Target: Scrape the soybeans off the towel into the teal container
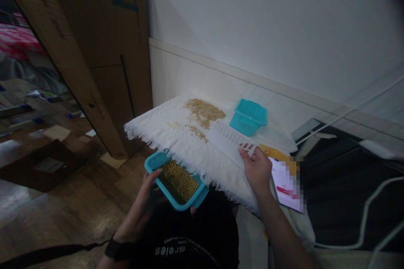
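My left hand (pixel 147 195) is closed on the rim of a teal plastic container (pixel 179 207), its thumb over the edge. Tan beans or similar round grains (pixel 181 180) lie inside, and the container sits just below the fringed edge of a white cloth (pixel 164 124). In my right hand (pixel 257 170) is the end of a white slotted plastic strip (pixel 225 141), pinched between thumb and fingers. The strip rests on or just over the cloth. Beyond its far end, loose beans (pixel 205 111) are spread in a patch, with a few scattered nearer.
A second teal container (pixel 249 115) stands on the cloth near the wall (pixel 268 29). To the right lie a phone or tablet (pixel 285 185), a yellow item (pixel 276 153) and a black surface with white cables (pixel 362 206). A tall cardboard box (pixel 110 33) stands left, over wooden floor (pixel 104 193).
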`<state>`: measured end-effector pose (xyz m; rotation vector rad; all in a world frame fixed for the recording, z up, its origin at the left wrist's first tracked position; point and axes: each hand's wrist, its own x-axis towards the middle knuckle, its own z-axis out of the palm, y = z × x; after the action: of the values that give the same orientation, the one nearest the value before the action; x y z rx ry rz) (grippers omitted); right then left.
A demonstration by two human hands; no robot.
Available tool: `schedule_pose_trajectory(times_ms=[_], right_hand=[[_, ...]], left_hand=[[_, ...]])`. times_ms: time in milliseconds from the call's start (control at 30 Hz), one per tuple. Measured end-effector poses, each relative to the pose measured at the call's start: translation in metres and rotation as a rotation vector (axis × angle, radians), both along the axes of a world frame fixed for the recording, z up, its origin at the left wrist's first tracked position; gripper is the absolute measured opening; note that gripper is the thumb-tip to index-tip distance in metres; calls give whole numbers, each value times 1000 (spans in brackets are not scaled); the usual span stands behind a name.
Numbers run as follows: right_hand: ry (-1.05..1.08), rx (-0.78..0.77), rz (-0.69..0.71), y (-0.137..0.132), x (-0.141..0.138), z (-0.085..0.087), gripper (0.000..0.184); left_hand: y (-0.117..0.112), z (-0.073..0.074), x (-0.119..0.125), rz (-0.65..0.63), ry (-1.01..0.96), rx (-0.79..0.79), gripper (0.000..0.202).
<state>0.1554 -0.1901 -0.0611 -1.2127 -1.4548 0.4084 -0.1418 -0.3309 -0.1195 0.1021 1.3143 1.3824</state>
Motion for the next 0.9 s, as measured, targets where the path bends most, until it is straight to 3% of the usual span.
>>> schedule_pose_trajectory(times_ms=[467, 900], right_hand=[[26, -16, 38, -9, -2, -10, 50], [83, -53, 181, -16, -30, -4, 52]], left_hand=[[-1, -17, -1, 16, 23, 28, 68], [-2, -13, 0, 2, 27, 34, 66]])
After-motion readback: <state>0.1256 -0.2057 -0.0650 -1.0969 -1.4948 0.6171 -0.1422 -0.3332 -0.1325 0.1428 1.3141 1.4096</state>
